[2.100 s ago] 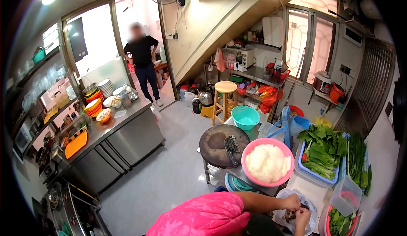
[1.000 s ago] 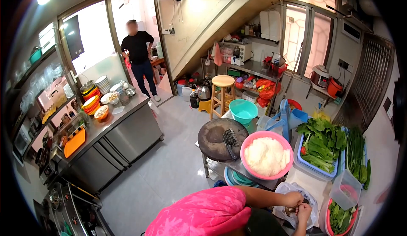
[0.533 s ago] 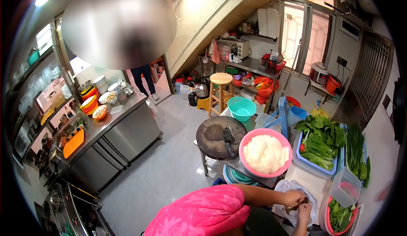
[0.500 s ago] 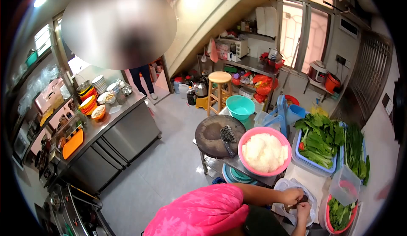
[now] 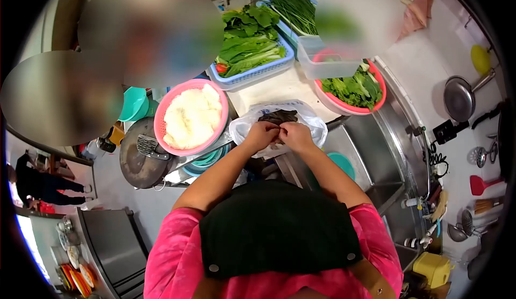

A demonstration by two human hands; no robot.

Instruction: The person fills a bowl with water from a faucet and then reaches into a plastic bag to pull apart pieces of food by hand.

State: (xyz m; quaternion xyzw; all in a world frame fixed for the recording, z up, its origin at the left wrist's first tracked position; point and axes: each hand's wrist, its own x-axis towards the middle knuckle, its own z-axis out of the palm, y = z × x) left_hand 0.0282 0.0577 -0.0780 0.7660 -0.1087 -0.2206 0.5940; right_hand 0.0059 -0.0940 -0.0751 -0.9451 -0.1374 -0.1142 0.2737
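A white plastic bag lies opened out at the front of the counter. Dark brown pieces of food are heaped in it, their kind too small to tell. Over the bag's mouth, my left hand and my right hand meet at the fingertips. Both are closed in a pinch on some of the dark stuff, which my fingers partly hide. Just left of the bag stands a pink basin holding a pale, fluffy white mass.
Leafy greens fill a blue basket behind the bag and a red-rimmed basin to its right. A metal sink adjoins at right. A round chopping board with a cleaver lies left. Another person stands far left.
My view has swung from the room down to the counter and sink. Both hands stay at the bag, fingers still working at the dark pieces.
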